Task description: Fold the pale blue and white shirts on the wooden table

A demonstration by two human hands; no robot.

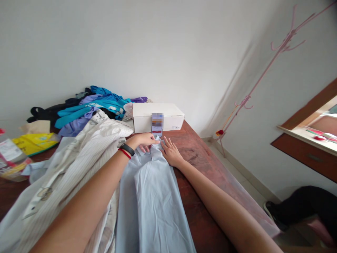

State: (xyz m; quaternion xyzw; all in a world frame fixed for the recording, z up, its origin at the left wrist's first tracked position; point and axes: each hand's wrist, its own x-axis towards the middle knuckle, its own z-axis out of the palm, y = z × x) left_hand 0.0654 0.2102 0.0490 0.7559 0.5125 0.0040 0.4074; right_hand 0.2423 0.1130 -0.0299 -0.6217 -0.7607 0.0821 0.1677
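Observation:
A light blue shirt (160, 196), folded lengthwise, lies on the wooden table with its narrow far end towards a white box. My left hand (146, 141), with a black band and a red cord at its wrist, bends over that far end and pinches the cloth between thumb and fingers; some of its fingers are hidden. On the other side, my right hand (171, 151) lies flat with fingers spread, its fingertips touching the shirt's right edge. Directly beyond both hands, a phone (157, 126) with a lit, blurred screen leans upright against the box.
The white box (168, 112) stands near the wall on the wooden table (200, 165). Left of the shirt lie striped pale clothes (86, 158), a heap of blue and black clothes (105, 102) and a yellow packet (35, 143). A pink coat stand (263, 79) stands at right.

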